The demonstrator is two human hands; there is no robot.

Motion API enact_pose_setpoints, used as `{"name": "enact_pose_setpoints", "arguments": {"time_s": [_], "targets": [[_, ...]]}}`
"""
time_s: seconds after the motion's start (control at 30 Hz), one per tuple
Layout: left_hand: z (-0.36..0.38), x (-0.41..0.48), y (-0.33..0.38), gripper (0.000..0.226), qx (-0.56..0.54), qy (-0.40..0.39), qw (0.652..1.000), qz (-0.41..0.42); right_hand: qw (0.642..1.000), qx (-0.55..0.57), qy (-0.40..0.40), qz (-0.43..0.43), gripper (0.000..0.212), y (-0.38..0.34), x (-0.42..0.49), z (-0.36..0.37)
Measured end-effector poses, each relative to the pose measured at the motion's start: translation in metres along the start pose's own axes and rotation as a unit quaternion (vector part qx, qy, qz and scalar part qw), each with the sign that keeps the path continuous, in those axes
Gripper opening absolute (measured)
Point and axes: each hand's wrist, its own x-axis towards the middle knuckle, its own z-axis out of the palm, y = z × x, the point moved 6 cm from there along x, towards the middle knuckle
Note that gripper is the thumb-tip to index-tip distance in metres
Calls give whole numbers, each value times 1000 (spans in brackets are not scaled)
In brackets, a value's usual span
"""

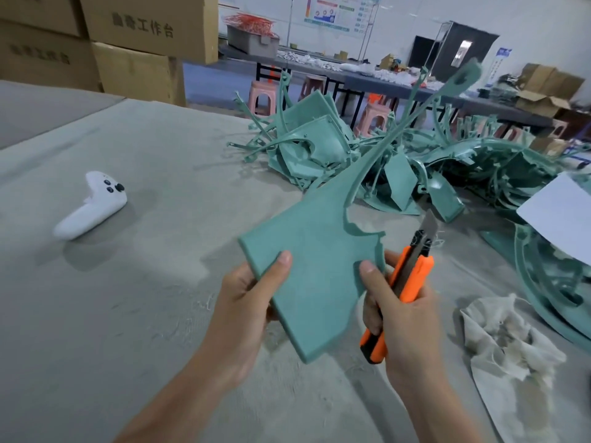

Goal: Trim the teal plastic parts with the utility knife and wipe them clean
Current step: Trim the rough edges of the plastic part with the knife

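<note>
Head view: left grip (246, 302) pinches teal part (310, 260); right grip (406, 318) clasps utility knife (415, 276), thumb on part.

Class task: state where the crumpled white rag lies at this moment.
In the head view, the rag lies on the grey table at lower right, just right of the right hand holding the utility knife, below curved teal parts.

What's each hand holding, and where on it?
Left hand grips the teal plastic part by its lower left edge; right hand holds the utility knife by its orange handle.
</note>
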Motion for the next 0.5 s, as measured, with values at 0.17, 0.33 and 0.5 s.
{"name": "enact_pose_setpoints", "arguments": {"time_s": [0.17,0.33,0.5], "targets": [[-17,-6,28,41,269,170,932,171,970,-210,3,-123,42,-16,-7,8],[-15,-11,43,36,433,187,838,274,940,-275,-66,-189,50,-17,-14,25],[-11,-13,42,51,491,160,796,317,891,-375,-146,-208,42,-15,-23,38]]}}
